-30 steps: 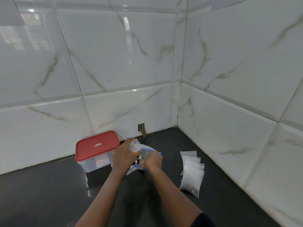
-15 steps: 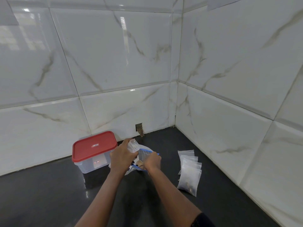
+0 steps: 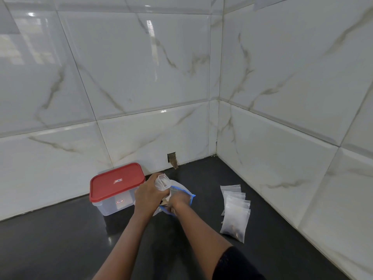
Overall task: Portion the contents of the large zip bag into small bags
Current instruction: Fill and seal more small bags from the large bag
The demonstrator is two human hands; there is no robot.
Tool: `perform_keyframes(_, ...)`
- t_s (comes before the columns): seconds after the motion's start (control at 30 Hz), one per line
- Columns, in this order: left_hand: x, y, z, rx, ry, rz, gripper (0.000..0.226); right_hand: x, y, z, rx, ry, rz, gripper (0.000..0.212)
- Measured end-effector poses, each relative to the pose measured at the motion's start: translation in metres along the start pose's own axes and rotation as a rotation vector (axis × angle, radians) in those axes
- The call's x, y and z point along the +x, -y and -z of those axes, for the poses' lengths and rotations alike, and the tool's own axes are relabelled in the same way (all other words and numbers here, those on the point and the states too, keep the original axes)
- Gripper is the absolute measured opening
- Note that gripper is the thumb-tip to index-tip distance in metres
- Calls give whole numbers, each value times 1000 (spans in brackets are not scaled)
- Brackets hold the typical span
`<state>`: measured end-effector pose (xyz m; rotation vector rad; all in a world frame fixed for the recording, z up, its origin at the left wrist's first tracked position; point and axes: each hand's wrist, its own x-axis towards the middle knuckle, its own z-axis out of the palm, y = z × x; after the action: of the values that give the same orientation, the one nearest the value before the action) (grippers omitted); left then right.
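The large zip bag (image 3: 184, 191), clear with a blue zip rim, lies open on the dark counter in front of me. My left hand (image 3: 148, 194) grips a small clear bag (image 3: 162, 181) whose open mouth sticks up above my fist. My right hand (image 3: 178, 201) reaches into the mouth of the large bag with its fingers curled; what they hold is hidden. Brownish contents show between my two hands. To the right, several small filled bags (image 3: 235, 212) lie overlapping in a row on the counter.
A clear plastic box with a red lid (image 3: 117, 183) stands shut just left of my left hand, against the back wall. White marble tile walls meet in a corner behind and close off the right side. The dark counter (image 3: 60, 239) stretches to the left and front.
Both hands stay at the large bag. My right hand has sunk a little deeper into its mouth. The view has shifted slightly.
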<state>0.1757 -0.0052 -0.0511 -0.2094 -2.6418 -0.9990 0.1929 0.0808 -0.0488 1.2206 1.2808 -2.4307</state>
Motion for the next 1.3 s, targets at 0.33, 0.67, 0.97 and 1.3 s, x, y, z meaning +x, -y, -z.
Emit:
perform_keyframes(0.33,4,7,-1,17,0,-6,48,17,-5,-4,-130,50,40,21)
perform_keyframes(0.67,11,-4,-6,73,16,37,46,11,8,8,-496,-15,279,23)
perform_keyframes(0.97,15,-1,1,-18,-6,87,43,-4,41,47,-569,-11,373,8)
perform_keyframes(1.3,2,6,-1,-172,42,87,53,-39,75,82,-547,45,352,21)
